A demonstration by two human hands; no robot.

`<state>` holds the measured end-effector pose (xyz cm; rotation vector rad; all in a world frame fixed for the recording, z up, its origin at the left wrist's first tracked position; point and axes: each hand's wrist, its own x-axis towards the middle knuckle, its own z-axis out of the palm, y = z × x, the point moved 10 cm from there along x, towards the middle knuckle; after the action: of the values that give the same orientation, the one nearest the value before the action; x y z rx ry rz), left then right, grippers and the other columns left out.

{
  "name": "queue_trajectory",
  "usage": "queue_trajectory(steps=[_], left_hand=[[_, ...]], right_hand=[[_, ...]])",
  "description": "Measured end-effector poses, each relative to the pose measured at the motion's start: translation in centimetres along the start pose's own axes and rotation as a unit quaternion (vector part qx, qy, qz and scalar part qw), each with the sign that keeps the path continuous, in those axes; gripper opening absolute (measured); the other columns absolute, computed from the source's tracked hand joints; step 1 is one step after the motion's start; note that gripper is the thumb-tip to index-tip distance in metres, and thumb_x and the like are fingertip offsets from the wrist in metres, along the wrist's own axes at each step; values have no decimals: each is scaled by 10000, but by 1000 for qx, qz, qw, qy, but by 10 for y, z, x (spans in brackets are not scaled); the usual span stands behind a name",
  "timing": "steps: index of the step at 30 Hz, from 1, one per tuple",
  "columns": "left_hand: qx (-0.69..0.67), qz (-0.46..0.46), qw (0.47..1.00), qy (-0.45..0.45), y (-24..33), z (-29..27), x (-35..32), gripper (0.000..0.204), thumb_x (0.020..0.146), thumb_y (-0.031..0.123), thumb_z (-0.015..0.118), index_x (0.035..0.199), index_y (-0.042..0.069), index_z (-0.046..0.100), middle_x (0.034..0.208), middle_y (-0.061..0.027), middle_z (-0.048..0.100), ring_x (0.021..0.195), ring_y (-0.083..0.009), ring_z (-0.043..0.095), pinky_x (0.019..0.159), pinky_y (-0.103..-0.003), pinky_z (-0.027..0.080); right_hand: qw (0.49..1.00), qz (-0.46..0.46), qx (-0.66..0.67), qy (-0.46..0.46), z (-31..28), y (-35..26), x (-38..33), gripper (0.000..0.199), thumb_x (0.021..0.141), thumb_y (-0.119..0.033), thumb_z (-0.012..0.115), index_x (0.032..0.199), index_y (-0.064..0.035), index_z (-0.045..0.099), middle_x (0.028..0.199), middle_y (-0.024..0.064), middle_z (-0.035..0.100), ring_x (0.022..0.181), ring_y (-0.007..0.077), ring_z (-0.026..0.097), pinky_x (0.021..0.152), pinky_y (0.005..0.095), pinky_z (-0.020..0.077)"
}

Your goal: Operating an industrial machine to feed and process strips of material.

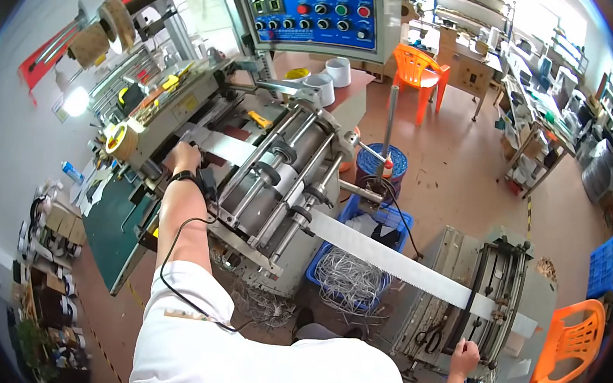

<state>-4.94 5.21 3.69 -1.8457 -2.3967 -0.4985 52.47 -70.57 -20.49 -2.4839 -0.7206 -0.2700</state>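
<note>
My left hand (pixel 185 157) reaches into the left side of a roller machine (pixel 280 161), close to the end of a white strip (pixel 227 147). Its fingertips are too small and partly hidden, so their grip does not show. The strip runs under the rollers and comes out as a long white band (pixel 395 260), spanning a gap to a second machine (pixel 503 300) on the right. My right hand (pixel 464 359) is closed at that machine's near edge, beside a dark bar (pixel 463 319). What its fingers hold, if anything, cannot be made out. A dark cable trails along my left arm.
A blue crate (pixel 354 278) of tangled trimmings stands under the band. Black scissors (pixel 429 338) lie on the second machine. A blue control panel (pixel 317 12) hangs above. A yellow cutter (pixel 259 119) rests beside the rollers. An orange chair (pixel 569 345) stands far right.
</note>
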Motion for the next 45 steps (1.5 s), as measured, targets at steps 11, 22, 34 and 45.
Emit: queue_trajectory(steps=[11,22,34,45], left_hand=[[-112,57,992,-11,18,7,22,164,783,239,706,769,76,695,841,-149,700,832,-287,684,770,-429,533],[-89,123,988,-6,20,42,50,416,841,479,593,965,103,721,997,-187,680,980,-349,644,852,-428,501],[-21,93,995,-20,36,42,32,552,919,513,451,1037,27,685,1090,-205,654,1042,-402,602,914,-472,465],[5,89,996,-31,42,33,10,408,922,415,491,1016,79,702,1076,-194,661,1039,-390,609,879,-474,484]], right_hand=[[1000,-16,-5,9,-9,-19,8,266,852,-154,615,654,-7,515,643,159,529,601,341,535,575,427,437],[999,5,45,8,-3,-39,8,236,847,-164,631,665,-27,566,664,132,574,622,312,563,585,402,452],[842,142,446,-270,295,-225,-40,406,908,-206,603,1277,-48,545,779,44,648,639,111,566,627,280,487],[762,-149,139,-615,389,-346,-191,286,845,-288,569,949,-58,703,911,205,671,900,396,633,818,445,503]])
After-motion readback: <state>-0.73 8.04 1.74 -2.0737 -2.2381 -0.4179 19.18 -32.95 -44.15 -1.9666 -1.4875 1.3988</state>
